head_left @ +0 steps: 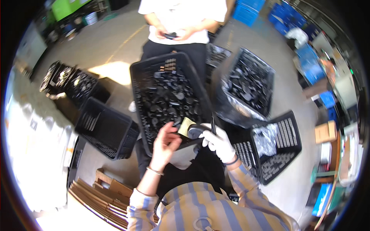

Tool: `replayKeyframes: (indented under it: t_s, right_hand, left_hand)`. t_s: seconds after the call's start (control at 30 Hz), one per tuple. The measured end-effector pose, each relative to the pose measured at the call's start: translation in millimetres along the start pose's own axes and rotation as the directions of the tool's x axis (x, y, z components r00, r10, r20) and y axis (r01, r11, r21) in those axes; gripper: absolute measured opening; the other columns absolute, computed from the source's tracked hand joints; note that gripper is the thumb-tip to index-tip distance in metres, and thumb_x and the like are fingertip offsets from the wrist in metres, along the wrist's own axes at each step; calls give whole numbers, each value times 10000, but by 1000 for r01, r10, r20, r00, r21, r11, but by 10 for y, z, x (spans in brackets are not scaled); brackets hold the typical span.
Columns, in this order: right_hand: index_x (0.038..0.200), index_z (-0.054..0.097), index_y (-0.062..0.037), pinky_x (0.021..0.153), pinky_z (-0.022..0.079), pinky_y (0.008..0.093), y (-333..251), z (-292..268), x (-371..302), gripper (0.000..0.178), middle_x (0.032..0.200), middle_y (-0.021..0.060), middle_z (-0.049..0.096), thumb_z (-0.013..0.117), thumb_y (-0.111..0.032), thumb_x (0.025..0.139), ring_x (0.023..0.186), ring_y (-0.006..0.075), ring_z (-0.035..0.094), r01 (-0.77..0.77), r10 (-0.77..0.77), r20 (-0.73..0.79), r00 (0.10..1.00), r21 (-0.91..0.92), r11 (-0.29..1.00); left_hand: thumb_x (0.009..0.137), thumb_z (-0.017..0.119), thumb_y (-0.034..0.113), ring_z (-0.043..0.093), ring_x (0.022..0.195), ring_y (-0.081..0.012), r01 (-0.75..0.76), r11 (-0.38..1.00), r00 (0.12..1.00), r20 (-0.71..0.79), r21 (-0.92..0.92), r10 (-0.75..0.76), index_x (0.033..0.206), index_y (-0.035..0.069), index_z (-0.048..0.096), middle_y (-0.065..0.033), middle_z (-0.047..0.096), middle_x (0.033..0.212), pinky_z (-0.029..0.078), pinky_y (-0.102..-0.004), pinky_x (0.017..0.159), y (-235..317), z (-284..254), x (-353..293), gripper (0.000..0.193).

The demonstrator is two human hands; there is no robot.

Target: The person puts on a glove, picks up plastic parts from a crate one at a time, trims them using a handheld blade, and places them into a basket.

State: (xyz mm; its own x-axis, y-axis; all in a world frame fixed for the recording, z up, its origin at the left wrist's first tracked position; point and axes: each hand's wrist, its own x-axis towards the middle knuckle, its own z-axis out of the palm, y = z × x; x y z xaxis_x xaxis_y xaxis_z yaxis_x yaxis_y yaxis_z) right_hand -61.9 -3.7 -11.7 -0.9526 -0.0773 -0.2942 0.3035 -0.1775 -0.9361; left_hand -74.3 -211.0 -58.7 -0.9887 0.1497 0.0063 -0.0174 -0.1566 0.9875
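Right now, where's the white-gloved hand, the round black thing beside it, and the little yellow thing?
White-gloved right hand point(219, 143): head view, on the hand's middle.
Round black part point(194, 131): head view, on its broad face.
Yellow piece point(185, 126): head view, on its middle.

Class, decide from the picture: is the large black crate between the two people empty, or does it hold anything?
Not empty: the crate holds many dark parts, spread across most of its visible inside.

No lettering legible from where I stand, just 1 small dark square mark point(34, 124), label-like, on the pale stack point(42, 154) at the left of the frame, too blurred for me to make out
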Motion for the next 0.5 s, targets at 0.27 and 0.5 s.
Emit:
replayKeyframes:
  t_s: [0.27,0.5]
  right_hand:
    - [935,604,1,471,415,208,779,-1560,-281,228,699,19,586,596,-161,775,534,75,529,-243,138,-513,847,-143,960]
    - [912,596,19,471,422,236,1287,-2022,-70,228,653,41,574,587,-157,767,488,94,519,-240,88,-656,750,-146,960]
  left_hand:
    - [679,653,189,516,1044,-357,172,402,868,55,899,-494,1076,-6,555,-233,546,1079,420,-392,901,-1058,-614,544,453]
    - [636,666,210,496,1074,-373,177,133,778,-55,975,-626,1153,30,514,-248,500,1147,421,-400,911,-1697,-689,703,568]
